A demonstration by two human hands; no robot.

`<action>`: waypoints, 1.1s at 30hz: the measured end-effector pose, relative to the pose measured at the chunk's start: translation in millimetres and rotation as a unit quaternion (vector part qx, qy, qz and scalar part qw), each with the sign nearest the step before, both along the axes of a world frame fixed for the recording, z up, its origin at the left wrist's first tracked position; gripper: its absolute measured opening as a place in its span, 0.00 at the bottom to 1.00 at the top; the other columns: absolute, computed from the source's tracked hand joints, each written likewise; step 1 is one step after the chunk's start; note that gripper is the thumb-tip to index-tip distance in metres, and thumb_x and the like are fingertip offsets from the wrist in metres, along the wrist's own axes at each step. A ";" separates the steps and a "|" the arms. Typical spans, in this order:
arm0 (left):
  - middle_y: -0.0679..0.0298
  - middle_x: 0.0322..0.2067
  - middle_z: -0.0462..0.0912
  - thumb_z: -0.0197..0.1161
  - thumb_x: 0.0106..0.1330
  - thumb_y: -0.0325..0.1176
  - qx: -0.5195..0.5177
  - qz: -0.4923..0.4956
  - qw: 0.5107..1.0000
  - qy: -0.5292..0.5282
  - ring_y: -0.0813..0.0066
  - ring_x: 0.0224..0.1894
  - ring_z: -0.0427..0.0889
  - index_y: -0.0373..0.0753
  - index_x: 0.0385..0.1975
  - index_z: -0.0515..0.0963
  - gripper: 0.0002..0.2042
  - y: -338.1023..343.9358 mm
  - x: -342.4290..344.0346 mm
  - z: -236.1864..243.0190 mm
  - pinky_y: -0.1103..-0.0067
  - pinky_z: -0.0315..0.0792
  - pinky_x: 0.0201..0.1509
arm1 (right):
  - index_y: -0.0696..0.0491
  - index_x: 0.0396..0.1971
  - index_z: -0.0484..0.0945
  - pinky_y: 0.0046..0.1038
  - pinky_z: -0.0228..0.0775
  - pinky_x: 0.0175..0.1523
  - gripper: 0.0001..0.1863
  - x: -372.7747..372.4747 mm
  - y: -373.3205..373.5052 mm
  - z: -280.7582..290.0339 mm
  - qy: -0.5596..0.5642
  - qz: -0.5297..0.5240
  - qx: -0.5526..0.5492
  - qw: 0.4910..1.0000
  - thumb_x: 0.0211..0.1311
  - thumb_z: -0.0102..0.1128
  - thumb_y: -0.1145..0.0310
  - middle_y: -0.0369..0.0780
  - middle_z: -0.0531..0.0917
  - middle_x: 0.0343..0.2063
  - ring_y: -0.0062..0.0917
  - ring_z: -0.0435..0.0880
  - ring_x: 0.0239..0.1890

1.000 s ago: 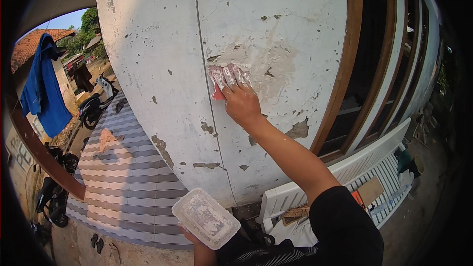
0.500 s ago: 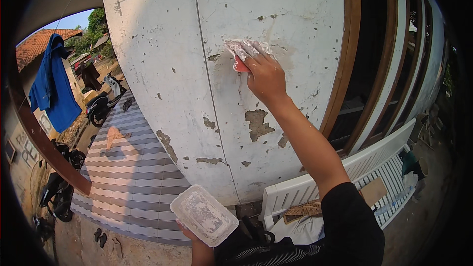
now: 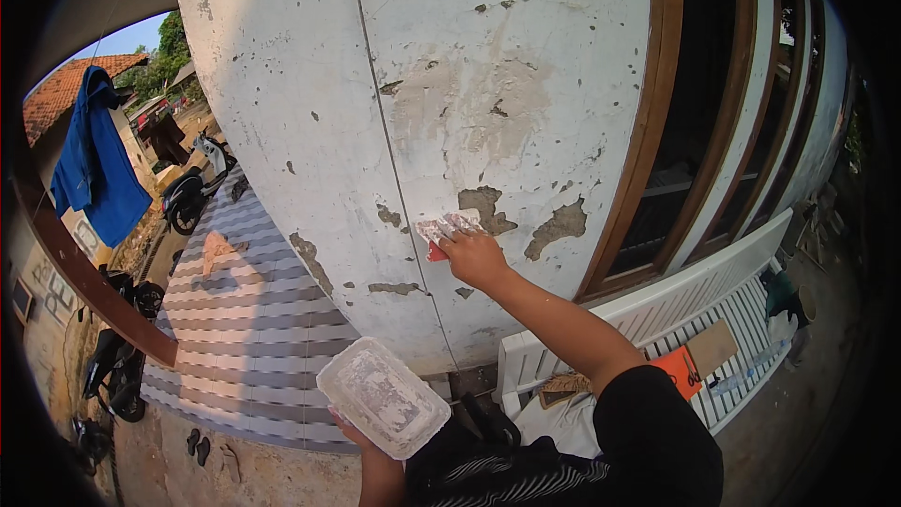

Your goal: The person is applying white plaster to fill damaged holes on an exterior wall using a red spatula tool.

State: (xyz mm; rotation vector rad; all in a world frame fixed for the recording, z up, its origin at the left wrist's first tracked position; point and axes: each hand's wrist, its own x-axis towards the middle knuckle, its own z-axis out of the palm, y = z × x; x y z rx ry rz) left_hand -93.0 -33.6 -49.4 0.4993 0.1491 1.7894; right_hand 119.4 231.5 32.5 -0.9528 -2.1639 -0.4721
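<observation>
The right hand point(image 3: 474, 258) presses a putty knife point(image 3: 449, 227) flat against the white wall point(image 3: 282, 131), fingers closed round its red handle so the wide blade, smeared with pale filler, lies flush on the plaster. It sits low on the wall, just right of a thin vertical groove and touching the lower left of a grey patch point(image 3: 485, 205) where the paint has flaked away; holding the blade flat there looks meant to spread filler over the bare spot. A second bare patch point(image 3: 558, 227) lies near, to the right, beside the brown wooden window frame point(image 3: 648, 131).

The left hand point(image 3: 361, 437) grips a shallow rectangular plastic tray point(image 3: 383, 397) from beneath, fingers wrapped under its near edge, tilted up toward the face so the whitish paste coating its inside stays in reach. The tray is translucent, with rounded corners.

The wall is chalky and pitted, with smoother, duller smears higher up. Below the window stands a white slatted bench point(image 3: 657, 305).
</observation>
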 end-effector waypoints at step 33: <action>0.50 0.67 0.62 0.54 0.59 0.68 0.026 0.040 0.997 0.055 0.39 0.64 0.65 0.50 0.70 0.58 0.42 12.6 -13.9 8.1 0.34 0.63 0.58 | 0.65 0.45 0.74 0.45 0.74 0.40 0.16 20.8 -7.2 132.7 0.225 -0.072 -0.173 0.956 0.57 0.55 0.74 0.56 0.82 0.26 0.51 0.83 0.31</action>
